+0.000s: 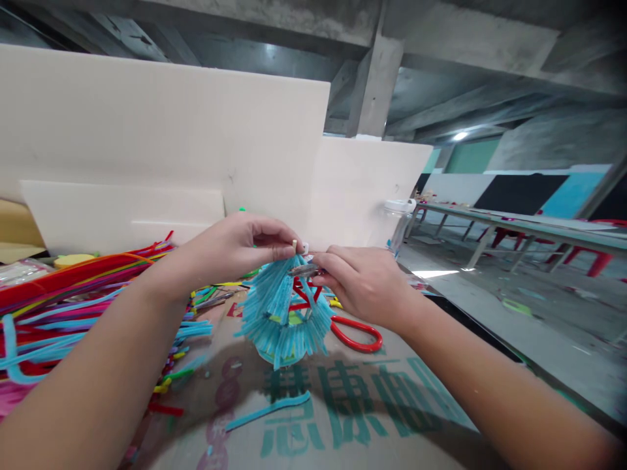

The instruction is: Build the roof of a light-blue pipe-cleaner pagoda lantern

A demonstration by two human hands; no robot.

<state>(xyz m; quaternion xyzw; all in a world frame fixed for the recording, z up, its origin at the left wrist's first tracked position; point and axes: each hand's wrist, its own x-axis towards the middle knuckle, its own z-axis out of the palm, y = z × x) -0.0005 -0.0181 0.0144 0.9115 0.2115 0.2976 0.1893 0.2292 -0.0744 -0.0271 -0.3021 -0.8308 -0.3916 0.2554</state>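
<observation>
A light-blue bundle of pipe cleaners (284, 316), shaped like a round lantern, hangs above a cardboard sheet (343, 411). My left hand (235, 245) pinches its top from the left. My right hand (362, 281) grips the same top from the right, fingers closed around a small metallic piece there. Both hands meet at the bundle's upper end. Red-handled scissors (356, 334) lie on the cardboard just behind the bundle, under my right hand.
A heap of coloured pipe cleaners (63, 307) covers the left side. One loose blue pipe cleaner (267, 411) lies on the cardboard. White boards (161, 143) stand behind. A clear plastic jar (398, 225) stands at the right edge; long tables and red stools (595, 258) lie beyond.
</observation>
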